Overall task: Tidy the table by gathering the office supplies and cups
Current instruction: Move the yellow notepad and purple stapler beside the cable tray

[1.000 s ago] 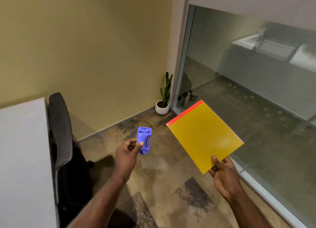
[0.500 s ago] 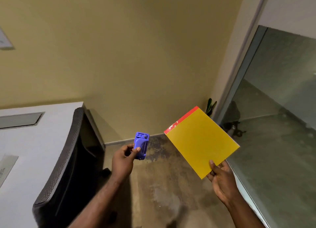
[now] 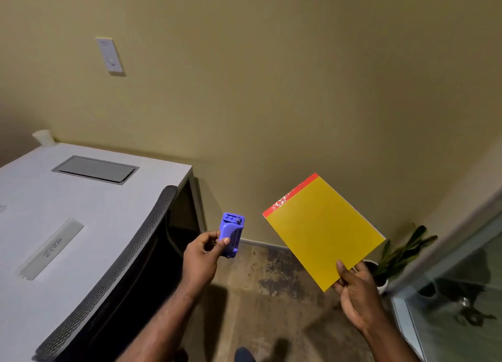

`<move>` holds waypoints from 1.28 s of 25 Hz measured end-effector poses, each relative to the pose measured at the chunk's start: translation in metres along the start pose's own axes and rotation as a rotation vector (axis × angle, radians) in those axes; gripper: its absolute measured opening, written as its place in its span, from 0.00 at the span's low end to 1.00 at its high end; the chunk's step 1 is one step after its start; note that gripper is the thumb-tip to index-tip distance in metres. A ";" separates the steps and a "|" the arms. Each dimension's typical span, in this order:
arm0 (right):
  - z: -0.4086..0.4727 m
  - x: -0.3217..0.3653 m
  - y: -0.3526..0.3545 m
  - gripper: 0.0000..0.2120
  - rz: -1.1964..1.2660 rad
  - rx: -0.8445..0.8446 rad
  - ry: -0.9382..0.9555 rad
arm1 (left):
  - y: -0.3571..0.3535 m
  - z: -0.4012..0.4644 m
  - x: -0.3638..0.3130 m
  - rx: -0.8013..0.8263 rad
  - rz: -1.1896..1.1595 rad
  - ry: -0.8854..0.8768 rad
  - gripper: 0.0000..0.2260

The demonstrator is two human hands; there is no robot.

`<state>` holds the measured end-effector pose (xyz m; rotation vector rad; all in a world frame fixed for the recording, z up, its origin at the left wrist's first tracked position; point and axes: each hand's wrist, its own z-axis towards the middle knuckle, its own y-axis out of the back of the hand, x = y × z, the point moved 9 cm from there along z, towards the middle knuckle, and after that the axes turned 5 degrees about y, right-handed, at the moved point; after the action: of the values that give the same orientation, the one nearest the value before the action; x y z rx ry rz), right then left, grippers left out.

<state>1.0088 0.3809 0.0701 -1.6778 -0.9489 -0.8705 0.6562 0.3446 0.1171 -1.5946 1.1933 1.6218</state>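
Observation:
My left hand [image 3: 202,258] grips a small blue plastic stapler [image 3: 231,234] upright, in the air to the right of the white table [image 3: 89,215]. In my right hand [image 3: 355,293] is a yellow notepad [image 3: 323,231] with a red top strip, pinched at its lower corner and tilted over the floor. A white cup [image 3: 43,137] stands at the table's far left corner by the wall. A flat clear ruler-like strip [image 3: 50,249] lies on the tabletop.
A black mesh office chair [image 3: 119,274] is pushed against the table's right edge. A grey cable hatch [image 3: 95,169] sits in the tabletop. A potted plant [image 3: 399,255] stands in the corner beside a glass wall [image 3: 461,293]. A wall switch [image 3: 110,56] is above.
The view has swung left and up, bringing more of the table, the cup and the wall switch into sight. Both hands keep their hold on the stapler and the notepad.

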 end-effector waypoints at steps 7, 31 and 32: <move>0.143 -0.008 -0.105 0.14 -0.038 0.151 -0.057 | 0.020 0.112 -0.027 -0.116 -0.016 -0.004 0.02; 0.357 -0.124 -0.498 0.14 -0.099 0.873 -0.486 | 0.154 0.274 -0.063 -0.970 -0.129 0.153 0.05; 0.359 -0.132 -0.507 0.13 -0.113 0.874 -0.513 | 0.158 0.271 -0.059 -1.007 -0.137 0.162 0.05</move>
<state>0.5390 0.8075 0.0620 -1.0761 -1.5033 -0.0151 0.3984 0.5233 0.1781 -2.3490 0.2550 2.1768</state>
